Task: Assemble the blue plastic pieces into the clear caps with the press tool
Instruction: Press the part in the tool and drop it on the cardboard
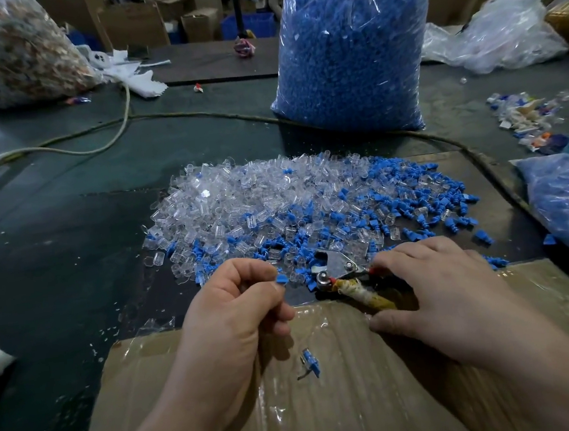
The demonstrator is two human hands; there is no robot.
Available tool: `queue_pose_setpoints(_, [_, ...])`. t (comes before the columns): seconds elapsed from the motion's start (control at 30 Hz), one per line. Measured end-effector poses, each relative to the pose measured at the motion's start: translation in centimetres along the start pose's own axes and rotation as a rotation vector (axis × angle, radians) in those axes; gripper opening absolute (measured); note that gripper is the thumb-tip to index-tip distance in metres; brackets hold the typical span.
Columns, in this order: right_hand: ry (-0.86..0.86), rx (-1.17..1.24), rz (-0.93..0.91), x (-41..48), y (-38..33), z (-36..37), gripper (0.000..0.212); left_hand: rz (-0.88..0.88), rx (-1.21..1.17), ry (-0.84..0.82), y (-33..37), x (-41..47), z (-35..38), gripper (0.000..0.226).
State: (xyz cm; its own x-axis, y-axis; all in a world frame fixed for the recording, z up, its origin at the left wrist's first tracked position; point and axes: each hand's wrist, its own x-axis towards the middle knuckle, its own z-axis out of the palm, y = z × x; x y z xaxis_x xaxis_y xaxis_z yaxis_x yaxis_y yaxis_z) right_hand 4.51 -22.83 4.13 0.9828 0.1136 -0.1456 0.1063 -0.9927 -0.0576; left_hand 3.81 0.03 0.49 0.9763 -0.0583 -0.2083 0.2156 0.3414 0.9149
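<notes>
Left hand (236, 309) pinching a blue piece (282, 279), right hand (448, 290) gripping the press tool (341, 275)

So the left one is holding that single blue piece between thumb and forefinger, with the other fingers curling in underneath, right next to the tool's metal head. The right hand is wrapping around the tool's taped-up handle, thumb sitting under it and fingers lying over the top, and the tool head is pointing toward the left hand. Just beyond both hands the heap of clear caps (257, 197) is spreading out, with loose blue pieces (412, 197) mixing in mostly on the right-hand side. Nearer than the hands, between the wrists, one small blue-and-clear part (310, 362) is lying on the taped cardboard box (345, 409). Way past the heap a big clear bag of blue bits (348, 55) is standing upright.
</notes>
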Motion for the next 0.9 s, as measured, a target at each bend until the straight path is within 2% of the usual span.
queue_pose_setpoints(0.13, [-0.001, -0.044, 0.033, 0.1, 0.1, -0.1, 0.083, -0.003, -0.004, -0.006, 0.2, 0.0, 0.1, 0.015])
queue_pose_setpoints(0.27, [0.076, -0.052, -0.014, 0.4, -0.1, 0.3, 0.063, 0.005, -0.007, -0.002, 0.2, -0.1, 0.2, 0.014])
queue_pose_setpoints(0.4, [0.257, -0.002, -0.009, 0.8, -1.0, 0.3, 0.044, 0.018, 0.007, 0.002, 0.1, -0.1, -0.1, 0.015])
queue_pose_setpoints(0.57, [0.601, 0.373, -0.001, -0.3, -1.6, -0.7, 0.005, 0.03, 0.03, 0.009, 0.0, 0.0, -0.1, 0.013])
queue_pose_setpoints(0.63, [0.613, 0.4, -0.053, -0.8, -2.0, -0.6, 0.014, 0.038, 0.043, 0.011, -0.2, 0.1, -0.2, 0.014])
queue_pose_setpoints(0.7, [0.558, 0.354, -0.134, -1.2, -2.5, -0.6, 0.003, 0.052, 0.047, 0.004, -0.2, 0.1, -0.1, 0.014])
queue_pose_setpoints(0.8, [0.416, 0.232, -0.227, -1.6, -3.1, -0.5, 0.033, 0.077, 0.02, -0.008, -0.2, -0.1, 0.0, 0.015])
queue_pose_setpoints(0.9, [0.291, 0.19, -0.253, -1.6, -3.4, -0.3, 0.045, 0.111, 0.011, -0.039, -0.1, -0.3, 0.2, 0.015])
